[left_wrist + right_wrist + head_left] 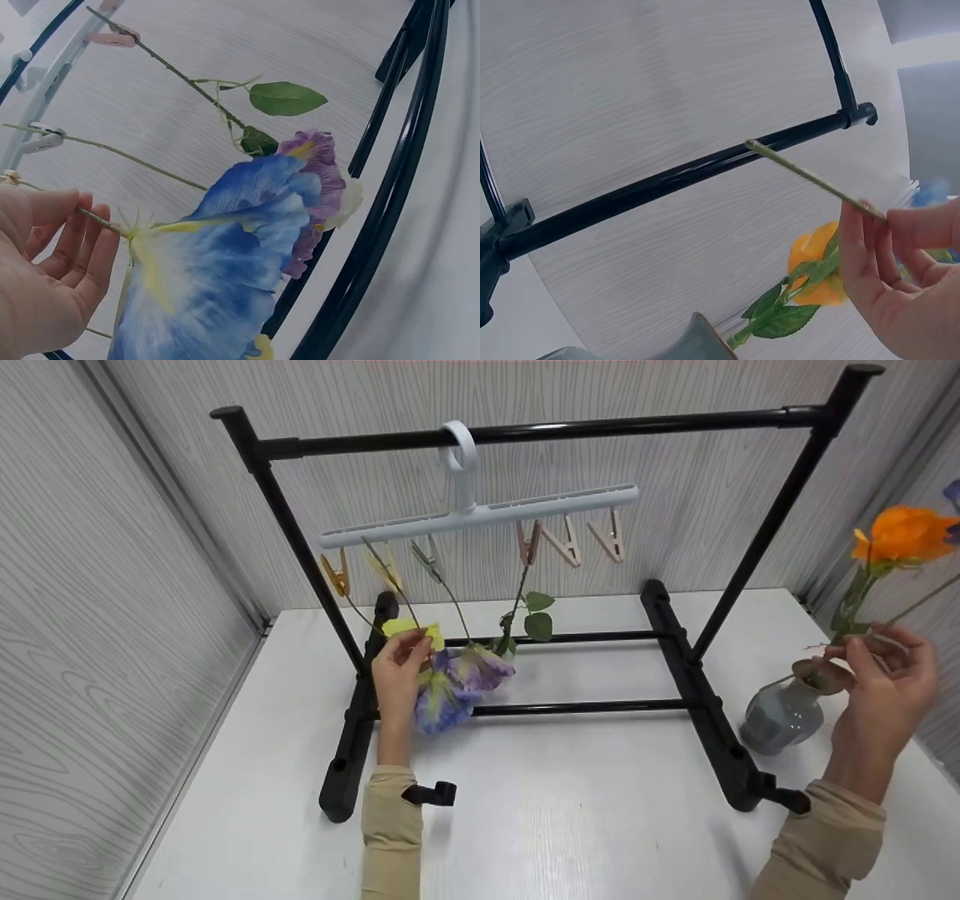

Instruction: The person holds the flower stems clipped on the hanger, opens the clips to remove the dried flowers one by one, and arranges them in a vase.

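Note:
My left hand (397,675) pinches the stem of a blue artificial flower (217,277) just above its bloom. That stem runs up to a pale yellow clothespin (386,566) under the white hanger (480,515). Beside it hang a purple flower (480,666), a yellow flower (401,626) and a leafy stem (538,626), head down from clips. At the right, my right hand (889,682) pinches a thin green stem (810,176) between thumb and fingers. A blue-purple bloom (952,493) shows at the frame's edge. Close by, an orange flower (904,536) stands in a grey vase (780,716).
A black rack (600,429) carries the hanger on its top bar, with feet on the white table (562,810). Two pale clothespins (566,544) at the hanger's right hold nothing. Grey wood-grain panels (127,585) enclose the table.

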Available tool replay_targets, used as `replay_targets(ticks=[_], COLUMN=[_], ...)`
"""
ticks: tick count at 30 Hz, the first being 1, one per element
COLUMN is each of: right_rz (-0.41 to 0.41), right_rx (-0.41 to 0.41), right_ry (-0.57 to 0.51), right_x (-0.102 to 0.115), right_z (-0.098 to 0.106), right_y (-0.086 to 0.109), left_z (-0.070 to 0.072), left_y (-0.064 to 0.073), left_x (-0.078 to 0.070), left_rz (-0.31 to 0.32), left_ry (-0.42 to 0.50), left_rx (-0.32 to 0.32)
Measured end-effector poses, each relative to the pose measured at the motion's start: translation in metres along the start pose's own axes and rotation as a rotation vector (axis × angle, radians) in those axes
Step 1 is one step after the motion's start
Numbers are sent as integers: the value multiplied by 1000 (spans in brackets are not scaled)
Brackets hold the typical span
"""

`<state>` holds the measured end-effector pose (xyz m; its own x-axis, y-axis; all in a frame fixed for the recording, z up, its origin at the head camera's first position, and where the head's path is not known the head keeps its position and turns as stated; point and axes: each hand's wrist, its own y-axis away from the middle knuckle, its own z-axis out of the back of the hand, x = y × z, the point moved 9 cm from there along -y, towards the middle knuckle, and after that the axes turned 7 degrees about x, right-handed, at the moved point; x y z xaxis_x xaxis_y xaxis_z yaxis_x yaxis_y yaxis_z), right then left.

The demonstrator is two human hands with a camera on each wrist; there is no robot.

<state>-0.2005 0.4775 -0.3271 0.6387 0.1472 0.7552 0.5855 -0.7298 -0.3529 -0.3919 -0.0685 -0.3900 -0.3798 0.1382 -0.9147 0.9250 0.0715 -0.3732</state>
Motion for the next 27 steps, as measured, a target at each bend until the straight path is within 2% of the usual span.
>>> replay_targets(ticks=[4, 8, 15, 20, 21, 27], right_rz=[50, 54, 56, 80, 75, 26], right_rx=[-147, -299, -433, -444, -436, -379], right_ry=[-22, -77, -167, -95, -68, 60], right_x=[5, 6, 0, -3, -5, -15], right_z=[18, 35, 54, 56, 56, 55], right_y=[-1, 0, 0, 0, 0, -5], left_z=[3, 3, -2, -3, -2, -4], left_y=[1, 1, 3, 5, 4, 5], left_x=[-5, -5, -2, -3, 0, -4], left_rz=[-4, -2, 51, 69, 64, 30], left_ry=[-9, -12, -15, 4, 8, 4], left_rx=[-8, -1, 22, 32, 27, 16])
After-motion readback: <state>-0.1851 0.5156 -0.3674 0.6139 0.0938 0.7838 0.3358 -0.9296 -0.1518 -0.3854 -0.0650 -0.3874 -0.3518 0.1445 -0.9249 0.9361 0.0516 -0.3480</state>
